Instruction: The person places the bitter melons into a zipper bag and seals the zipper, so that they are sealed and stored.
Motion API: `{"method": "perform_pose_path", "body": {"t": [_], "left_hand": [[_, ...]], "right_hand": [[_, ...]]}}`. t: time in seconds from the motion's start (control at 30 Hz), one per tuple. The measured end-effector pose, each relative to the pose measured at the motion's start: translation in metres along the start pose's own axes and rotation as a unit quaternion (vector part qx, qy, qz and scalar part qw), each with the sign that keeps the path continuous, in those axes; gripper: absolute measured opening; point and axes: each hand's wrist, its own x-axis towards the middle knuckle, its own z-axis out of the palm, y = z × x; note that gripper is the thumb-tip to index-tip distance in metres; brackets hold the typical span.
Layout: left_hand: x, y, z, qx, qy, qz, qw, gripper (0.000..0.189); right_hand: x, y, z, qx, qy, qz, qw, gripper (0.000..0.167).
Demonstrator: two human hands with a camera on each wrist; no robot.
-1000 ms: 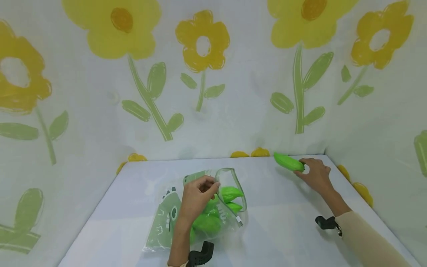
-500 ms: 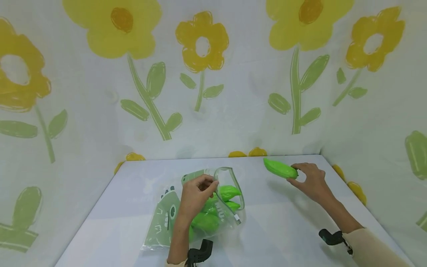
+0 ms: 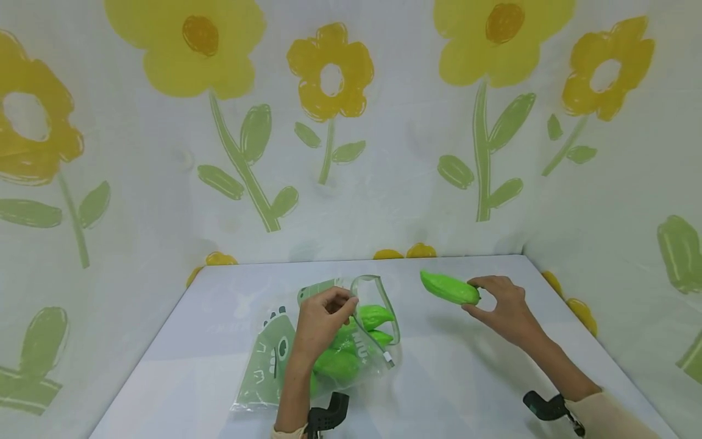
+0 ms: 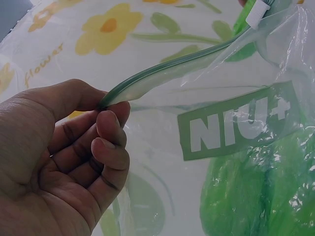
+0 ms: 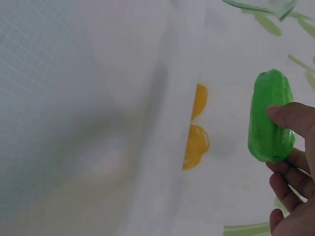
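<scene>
left wrist view shows left grip [image 4: 74, 162] pinching bag rim [image 4: 162, 81], head view right grip [image 3: 501, 308] pinching green pod [image 3: 450, 288]

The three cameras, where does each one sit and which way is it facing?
Head: worn on the head, looking forward and down at the white table; shows both forearms, the left hand and the right hand.
Left wrist: at the left hand, facing the zip bag whose rim it pinches.
Right wrist: at the right hand, facing the green vegetable its fingers hold.
Shared: head and left wrist both show the bag; head and right wrist the vegetable.
</scene>
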Motion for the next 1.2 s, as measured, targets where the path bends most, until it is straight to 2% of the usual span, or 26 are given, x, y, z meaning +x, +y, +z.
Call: {"method": "perform_pose_path", "body": {"t": [0.3, 0.63, 0.93, 1.2], "left_hand": [[0.001, 0.0, -0.001, 0.005, 0.002, 0.003, 1.0, 0.01], [0.002, 0.001, 0.0, 0.008, 0.001, 0.004, 1.0, 0.007], [0.001, 0.002, 0.0, 0.007, -0.001, 0.005, 1.0, 0.008], [0.0, 0.001, 0.0, 0.005, 0.002, 0.005, 1.0, 0.006]], "right_hand": [[-0.002, -0.012, -0.001, 0.008, -0.003, -0.004, 1.0, 0.05], [-0.001, -0.023, -0.002, 0.022, 0.011, -0.035, 0.9991, 0.05], [-0.004, -0.031, 0.0, 0.031, -0.005, -0.043, 0.9986, 0.051], [-0.003, -0.038, 0.005, 0.062, 0.001, -0.079, 0.9949, 0.051]]}}
